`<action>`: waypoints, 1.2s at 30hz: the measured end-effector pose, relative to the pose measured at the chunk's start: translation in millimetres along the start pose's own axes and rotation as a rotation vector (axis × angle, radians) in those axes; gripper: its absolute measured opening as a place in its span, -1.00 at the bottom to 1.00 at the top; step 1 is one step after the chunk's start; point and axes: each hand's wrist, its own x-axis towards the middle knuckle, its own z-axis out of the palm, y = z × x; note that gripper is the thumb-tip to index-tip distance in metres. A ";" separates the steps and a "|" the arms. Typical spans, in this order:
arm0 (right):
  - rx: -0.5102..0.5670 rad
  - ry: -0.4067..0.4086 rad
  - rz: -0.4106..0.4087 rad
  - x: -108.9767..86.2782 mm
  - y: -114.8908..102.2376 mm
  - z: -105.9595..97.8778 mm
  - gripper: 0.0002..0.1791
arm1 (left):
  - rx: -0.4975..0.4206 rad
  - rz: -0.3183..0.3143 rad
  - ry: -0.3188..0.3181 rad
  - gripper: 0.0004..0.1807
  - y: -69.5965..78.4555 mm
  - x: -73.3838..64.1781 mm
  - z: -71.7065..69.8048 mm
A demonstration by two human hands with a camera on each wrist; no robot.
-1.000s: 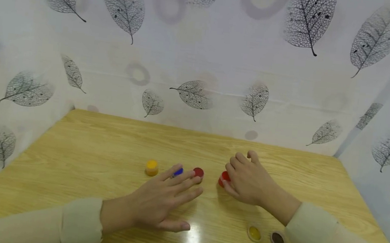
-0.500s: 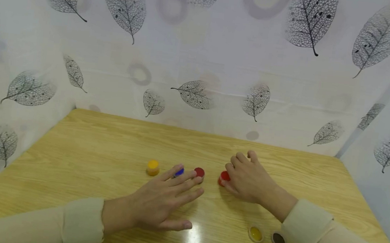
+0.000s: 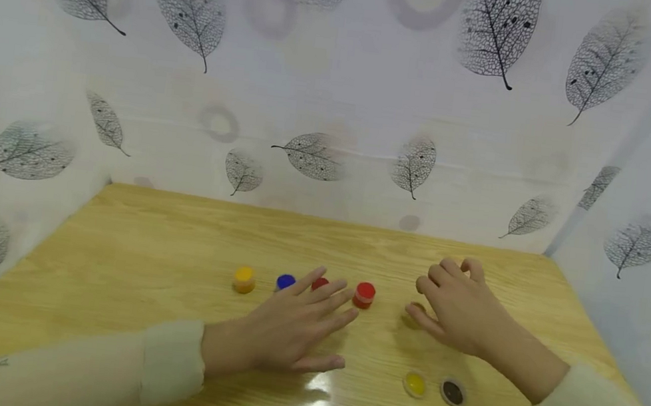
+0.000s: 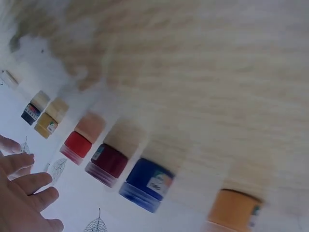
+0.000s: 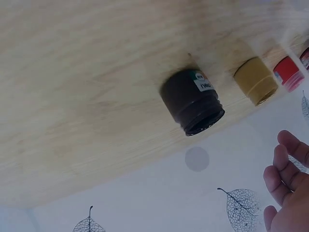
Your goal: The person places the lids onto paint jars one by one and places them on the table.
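My left hand (image 3: 293,330) stretches over the table with straight, spread fingers and holds nothing. Its fingers partly cover a blue paint jar (image 3: 285,282) and a dark red paint jar (image 3: 320,284) in the head view. To their left stands an orange-yellow paint jar (image 3: 244,279), to their right a red one (image 3: 364,294). My right hand (image 3: 461,305), fingers loosely bent and apart, is nearest an ochre paint jar (image 3: 416,315) that it partly hides. In the right wrist view, that ochre jar (image 5: 256,81) and a dark paint jar (image 5: 193,101) stand without lids.
Two round lids, one yellow inside (image 3: 415,383) and one dark inside (image 3: 452,392), lie near the right forearm. The wooden table (image 3: 165,232) meets a leaf-patterned cloth (image 3: 337,97) at the back and sides.
My right hand has left the red jar and moved right, beside the ochre jar. My left hand stays spread and has shifted slightly right over the jars. The head view has turned a little.
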 end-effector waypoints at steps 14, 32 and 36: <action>0.020 0.000 -0.123 -42.3 -35.7 -9.4 -0.64 | 0.127 -0.056 -0.093 -0.21 2.8 78.8 24.1; -0.014 -0.135 -0.281 -44.6 -55.7 1.8 -0.54 | 0.165 -0.104 -0.342 -0.06 -1.2 120.4 44.4; -0.016 -0.172 -0.294 -43.3 -56.5 -0.1 -0.54 | 0.184 -0.087 -0.387 -0.06 1.3 127.7 47.3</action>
